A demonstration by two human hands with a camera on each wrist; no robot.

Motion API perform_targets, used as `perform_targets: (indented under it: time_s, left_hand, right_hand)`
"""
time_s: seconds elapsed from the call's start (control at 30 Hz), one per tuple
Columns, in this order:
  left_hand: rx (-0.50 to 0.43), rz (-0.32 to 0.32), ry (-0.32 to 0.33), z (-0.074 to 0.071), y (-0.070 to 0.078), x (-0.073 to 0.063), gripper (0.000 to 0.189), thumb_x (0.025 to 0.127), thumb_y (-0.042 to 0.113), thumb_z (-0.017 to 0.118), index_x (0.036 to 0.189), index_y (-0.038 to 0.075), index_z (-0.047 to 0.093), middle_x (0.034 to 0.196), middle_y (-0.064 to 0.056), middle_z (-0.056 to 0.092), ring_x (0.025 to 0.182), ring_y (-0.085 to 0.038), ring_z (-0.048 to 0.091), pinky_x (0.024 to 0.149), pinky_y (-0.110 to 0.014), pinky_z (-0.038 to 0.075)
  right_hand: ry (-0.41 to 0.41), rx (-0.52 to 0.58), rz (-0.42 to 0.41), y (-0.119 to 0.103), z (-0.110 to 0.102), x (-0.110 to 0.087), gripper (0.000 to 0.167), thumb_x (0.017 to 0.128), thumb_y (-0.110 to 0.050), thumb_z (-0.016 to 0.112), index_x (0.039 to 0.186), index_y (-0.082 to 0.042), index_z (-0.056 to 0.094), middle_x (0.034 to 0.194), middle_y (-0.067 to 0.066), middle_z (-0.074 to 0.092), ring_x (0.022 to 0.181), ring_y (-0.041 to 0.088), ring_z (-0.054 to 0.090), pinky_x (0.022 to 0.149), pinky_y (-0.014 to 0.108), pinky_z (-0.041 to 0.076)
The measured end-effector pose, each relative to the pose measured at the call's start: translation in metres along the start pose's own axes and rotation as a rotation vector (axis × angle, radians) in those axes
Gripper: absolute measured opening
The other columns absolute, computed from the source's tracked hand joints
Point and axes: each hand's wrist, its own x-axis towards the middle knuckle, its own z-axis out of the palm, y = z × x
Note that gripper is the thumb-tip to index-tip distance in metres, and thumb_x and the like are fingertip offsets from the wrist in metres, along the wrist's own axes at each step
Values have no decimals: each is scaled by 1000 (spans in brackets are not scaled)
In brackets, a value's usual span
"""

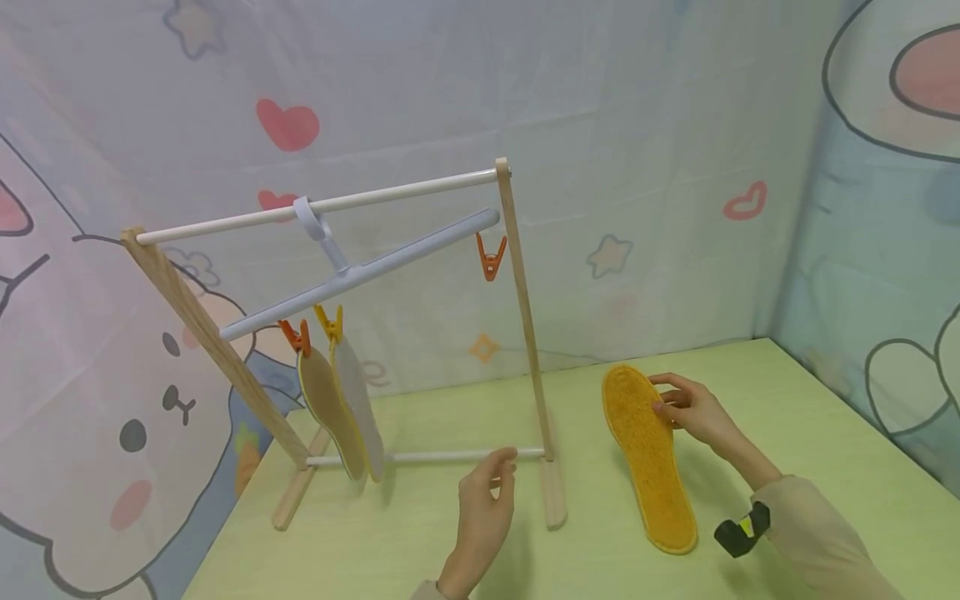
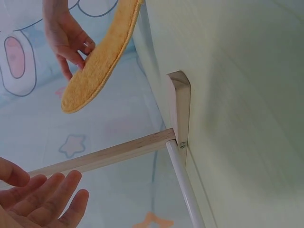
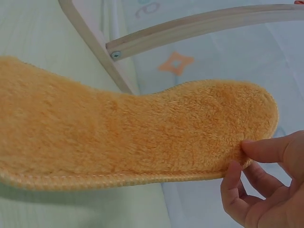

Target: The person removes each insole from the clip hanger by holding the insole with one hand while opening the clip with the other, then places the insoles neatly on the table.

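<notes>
My right hand point(image 1: 693, 412) pinches the edge of a fuzzy orange-yellow insole point(image 1: 651, 458) near its upper end, thumb on the plush face. In the right wrist view the insole point(image 3: 142, 133) spans the picture, with its stitched rim along the lower edge. My left hand point(image 1: 483, 504) is held in front of the wooden rack, fingers loosely bent and nothing in them. Two more insoles point(image 1: 330, 408) hang from an orange clip point(image 1: 297, 337) and a yellow clip point(image 1: 330, 323) at the left end of a pale hanger point(image 1: 360, 273). Another orange clip point(image 1: 491, 258) hangs unloaded at the right end.
The rack has wooden posts point(image 1: 525, 317), a white top rail point(image 1: 405, 192), a low crossbar point(image 1: 465, 456) and wooden feet point(image 1: 553, 496). It stands on a pale green table point(image 1: 600, 575). Behind hangs a cartoon-printed curtain point(image 1: 660, 167).
</notes>
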Motion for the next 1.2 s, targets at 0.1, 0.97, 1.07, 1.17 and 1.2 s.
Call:
perform_targets:
  time_s: [0.1,0.97,1.07,1.17,1.2]
  left_hand:
    - [-1,-2,1,0,0,0,18,87,-4,47,98,-1,62,91,-15,68,78,-24,65,65,-24,52]
    - [6,-4,-12,1,-4,-1,18,86,-5,49,97,-2,63,88,-16,68,76,-24,65,65,-22,52]
    - [6,-8,-9,2,-4,-1,18,85,-5,49,97,-2,63,87,-15,68,75,-23,65,64,-22,52]
    - [5,-13,-9,2,-4,-2,19,85,-6,49,97,-2,63,87,-15,68,75,-23,65,64,-22,52]
    - [6,-14,-11,2,-4,-2,19,85,-6,49,97,-2,63,87,-15,68,76,-23,65,64,-22,52]
  right_hand:
    - [16,-14,8,3,1,1,42,88,-5,53,127,3,41,105,30,58,79,11,60,67,30,53]
    - [0,-10,72,21,9,6,45,86,0,52,127,8,37,105,32,55,80,16,60,68,30,53]
    - [-1,-3,79,21,9,5,45,86,0,52,127,8,37,105,32,54,80,16,60,69,31,54]
    - [-4,-2,85,21,10,4,45,86,0,51,127,8,37,106,32,54,82,17,60,70,33,53]
    - [-4,-5,85,21,10,4,45,86,0,51,127,8,37,106,32,54,82,18,60,70,33,53]
